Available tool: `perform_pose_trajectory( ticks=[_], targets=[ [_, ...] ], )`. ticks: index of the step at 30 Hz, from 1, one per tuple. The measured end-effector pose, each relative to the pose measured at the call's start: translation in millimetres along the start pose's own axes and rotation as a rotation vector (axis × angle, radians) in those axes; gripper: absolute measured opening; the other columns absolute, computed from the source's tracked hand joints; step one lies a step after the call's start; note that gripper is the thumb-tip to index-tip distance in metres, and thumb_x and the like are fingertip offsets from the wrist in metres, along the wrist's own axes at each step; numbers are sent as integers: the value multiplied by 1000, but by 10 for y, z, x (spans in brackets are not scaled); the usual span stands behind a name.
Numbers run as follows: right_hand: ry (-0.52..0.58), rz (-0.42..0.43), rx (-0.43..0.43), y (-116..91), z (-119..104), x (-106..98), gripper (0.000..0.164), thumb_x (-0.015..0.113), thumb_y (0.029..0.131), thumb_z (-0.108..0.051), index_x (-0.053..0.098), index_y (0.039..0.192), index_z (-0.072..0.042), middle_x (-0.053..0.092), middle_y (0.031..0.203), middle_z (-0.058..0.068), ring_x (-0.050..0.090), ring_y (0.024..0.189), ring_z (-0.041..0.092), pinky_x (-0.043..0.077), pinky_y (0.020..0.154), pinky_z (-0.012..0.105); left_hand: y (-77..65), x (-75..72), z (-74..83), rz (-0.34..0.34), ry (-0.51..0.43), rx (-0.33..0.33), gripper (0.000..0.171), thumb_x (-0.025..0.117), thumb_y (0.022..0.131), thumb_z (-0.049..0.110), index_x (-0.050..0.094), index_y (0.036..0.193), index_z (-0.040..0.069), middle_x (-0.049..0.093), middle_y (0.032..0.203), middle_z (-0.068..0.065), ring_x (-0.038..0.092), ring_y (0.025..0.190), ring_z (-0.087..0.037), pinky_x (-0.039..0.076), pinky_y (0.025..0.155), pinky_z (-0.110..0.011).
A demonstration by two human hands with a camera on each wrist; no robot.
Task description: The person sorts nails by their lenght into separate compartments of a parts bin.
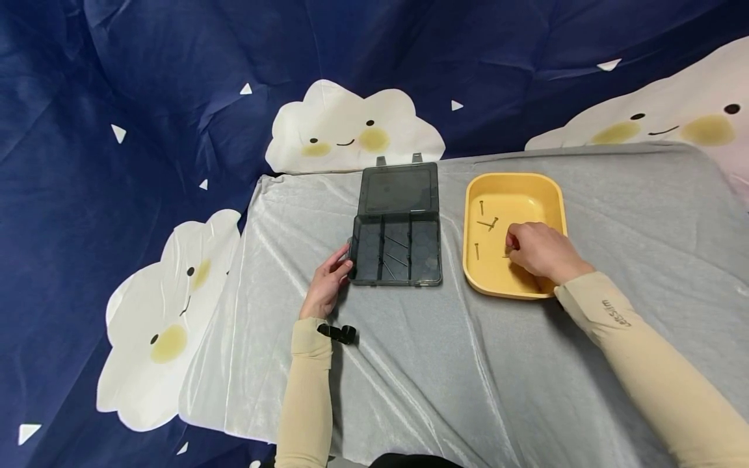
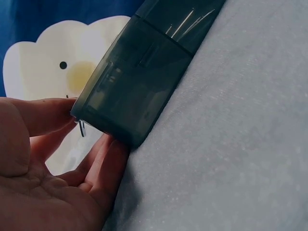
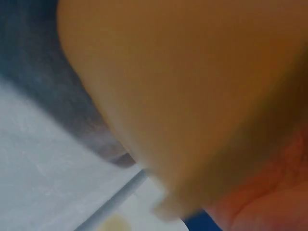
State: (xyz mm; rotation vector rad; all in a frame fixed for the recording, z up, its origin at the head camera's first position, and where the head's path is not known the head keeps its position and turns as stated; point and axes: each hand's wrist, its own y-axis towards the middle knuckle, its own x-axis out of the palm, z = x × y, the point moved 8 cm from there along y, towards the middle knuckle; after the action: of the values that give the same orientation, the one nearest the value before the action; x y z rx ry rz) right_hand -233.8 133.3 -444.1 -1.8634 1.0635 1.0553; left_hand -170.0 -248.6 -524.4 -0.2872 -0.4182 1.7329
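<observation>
A dark translucent compartment box (image 1: 367,250) lies with its lid (image 1: 399,188) folded back, away from the person. Several long thin screws (image 1: 398,242) lie in its middle compartment. My left hand (image 1: 328,284) holds the box's left end, thumb at the top rim and fingers low against the side wall, as the left wrist view shows (image 2: 67,168). Inside a yellow tray (image 1: 515,290), my right hand (image 1: 544,250) has its fingers curled down, pinching a screw (image 1: 506,255) that shows only as a sliver by the fingertips. More screws (image 1: 476,251) lie left of it.
The tray stands right of the box on a grey cloth-covered table (image 1: 409,364), with a strip of cloth between them. A dark blue curtain with cloud faces (image 1: 351,127) hangs behind. A black strap (image 1: 336,333) with a small camera sits on the left wrist.
</observation>
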Motion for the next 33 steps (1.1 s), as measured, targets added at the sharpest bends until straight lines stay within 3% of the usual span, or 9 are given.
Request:
perform_pose_trajectory(
  ticks=[12, 23, 28, 33],
  targets=[
    [8, 68, -27, -42, -155, -195, 11, 68, 84, -11, 57, 83, -8, 55, 78, 7, 51, 76, 26, 37, 64, 38, 9, -16, -15, 1, -6, 9, 44, 56, 98, 8, 54, 139, 20, 56, 116, -6, 52, 107, -15, 41, 89, -28],
    [25, 141, -51, -71, -269, -328, 6, 58, 80, -5, 56, 83, -9, 56, 80, 8, 51, 77, 27, 37, 63, 38, 0, -21, -7, 1, -2, 7, 44, 56, 98, 8, 54, 139, 21, 56, 118, -8, 53, 107, -15, 41, 89, -29],
    [65, 161, -77, -84, -375, -382, 6, 60, 81, -7, 58, 87, -9, 57, 82, 7, 51, 78, 26, 36, 68, 37, 6, -17, -13, -3, 0, -2, 43, 56, 98, 10, 54, 139, 22, 55, 126, -10, 52, 112, -16, 40, 92, -30],
    [104, 202, -109, -102, -494, -437, 8, 62, 83, -9, 60, 90, -10, 60, 84, 7, 53, 77, 25, 37, 71, 38, 13, -21, -15, 1, 0, -1, 43, 57, 97, 10, 55, 138, 22, 56, 120, -8, 53, 109, -15, 41, 91, -29]
  ],
)
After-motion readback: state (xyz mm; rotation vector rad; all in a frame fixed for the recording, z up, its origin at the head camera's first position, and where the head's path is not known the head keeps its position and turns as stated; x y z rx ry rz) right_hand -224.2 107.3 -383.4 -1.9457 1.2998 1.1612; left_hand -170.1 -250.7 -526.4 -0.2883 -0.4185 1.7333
